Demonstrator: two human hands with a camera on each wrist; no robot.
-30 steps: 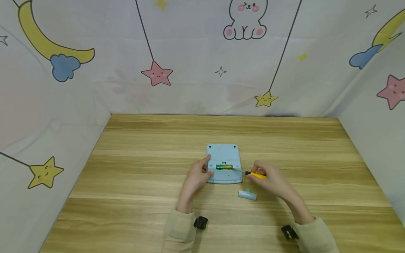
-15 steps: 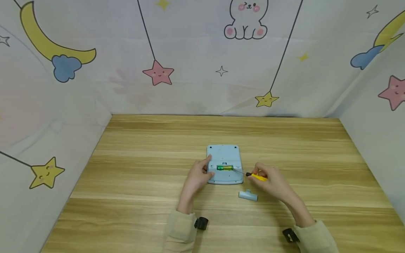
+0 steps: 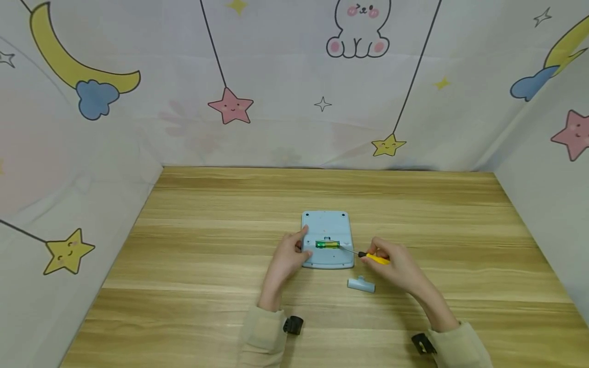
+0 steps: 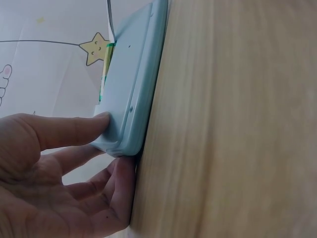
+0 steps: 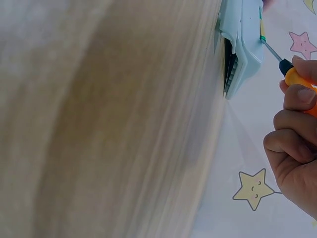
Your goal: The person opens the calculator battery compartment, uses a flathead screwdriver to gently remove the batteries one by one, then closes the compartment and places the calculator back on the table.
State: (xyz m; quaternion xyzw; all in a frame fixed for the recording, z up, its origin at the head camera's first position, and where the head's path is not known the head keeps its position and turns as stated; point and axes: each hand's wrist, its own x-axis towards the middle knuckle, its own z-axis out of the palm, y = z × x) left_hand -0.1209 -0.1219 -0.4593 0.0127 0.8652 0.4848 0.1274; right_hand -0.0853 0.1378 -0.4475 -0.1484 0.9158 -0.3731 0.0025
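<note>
A light-blue calculator [image 3: 325, 223] lies back side up on the table, with a green and yellow battery [image 3: 325, 245] in its uncovered slot. My left hand [image 3: 286, 255] grips its left edge. In the left wrist view the thumb [image 4: 79, 130] presses the back near the corner, while the other fingers are at the side and underneath, partly hidden. A small screwdriver with a yellow-orange handle [image 3: 378, 258] is pinched in my right hand [image 3: 399, 263]. Its thin shaft [image 5: 272, 51] reaches to the battery's right end in the right wrist view.
On the table in front of the calculator sits a loose light-blue battery cover [image 3: 361, 284] with a small tab. Wood-grain tabletop [image 3: 207, 235] stretches around it, bounded at the back and sides by a white cloth [image 3: 280, 66] printed with stars and moons.
</note>
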